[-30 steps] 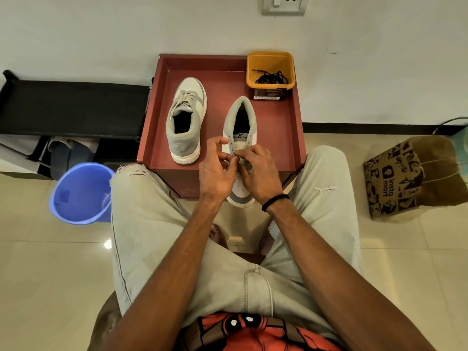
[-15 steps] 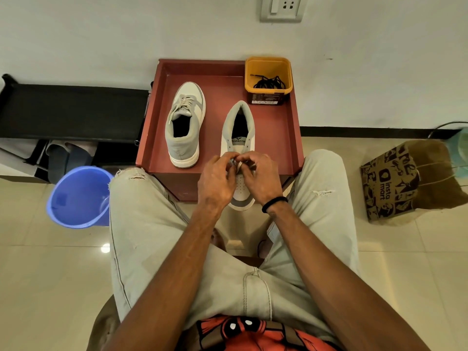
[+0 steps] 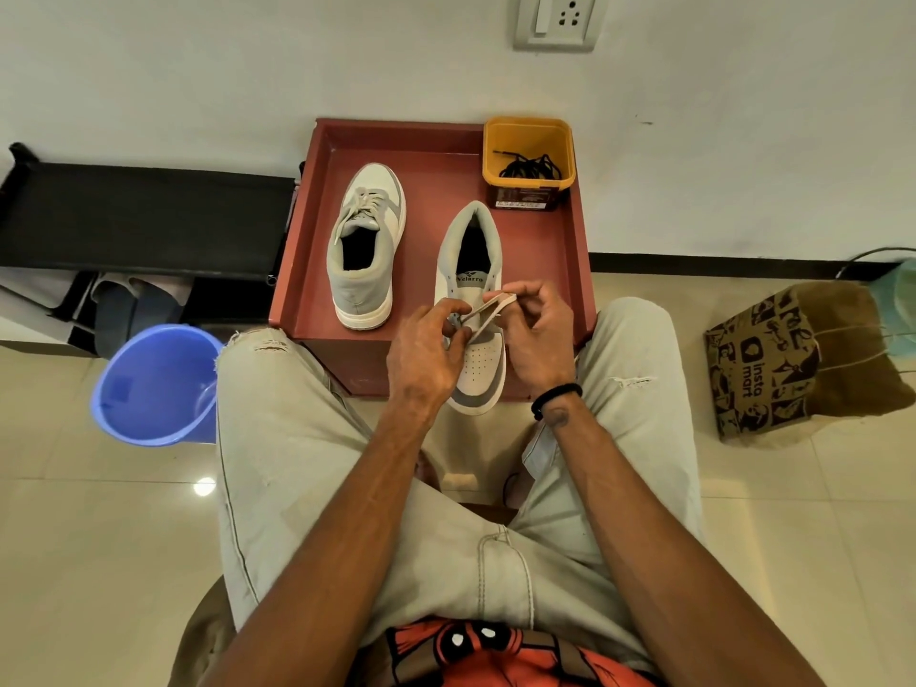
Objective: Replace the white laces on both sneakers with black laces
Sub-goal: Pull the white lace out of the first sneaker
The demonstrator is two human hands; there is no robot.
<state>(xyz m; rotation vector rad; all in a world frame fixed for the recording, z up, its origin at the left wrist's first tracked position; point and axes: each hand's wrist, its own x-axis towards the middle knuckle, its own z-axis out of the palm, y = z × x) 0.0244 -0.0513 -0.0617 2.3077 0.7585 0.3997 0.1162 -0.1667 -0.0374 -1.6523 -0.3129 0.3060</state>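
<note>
I sit over a dark red tabletop (image 3: 545, 270) with a raised lip, its surface smooth and matte. Two low sneakers lie on it, grey suede-like panels over white, with thick white rubber soles. The left sneaker (image 3: 366, 250) points its toe away from me and has its flat white lace threaded and loosely tied. The right sneaker (image 3: 477, 309) points its perforated white toe toward me and hangs partly over the near edge.

My right hand (image 3: 538, 339) pinches a flat, woven white lace (image 3: 488, 312) between thumb and forefinger, lifting a loop of it just above the tongue. My left hand (image 3: 426, 354) has its fingers (image 3: 448, 314) curled and pinching the lower end of that same loop, right at the eyelets. The lace runs taut between the two hands.

At the far right corner stands a square yellow plastic tub (image 3: 529, 141), and the thin, round black laces (image 3: 530, 167) lie tangled inside it, well apart from my fingers.
</note>
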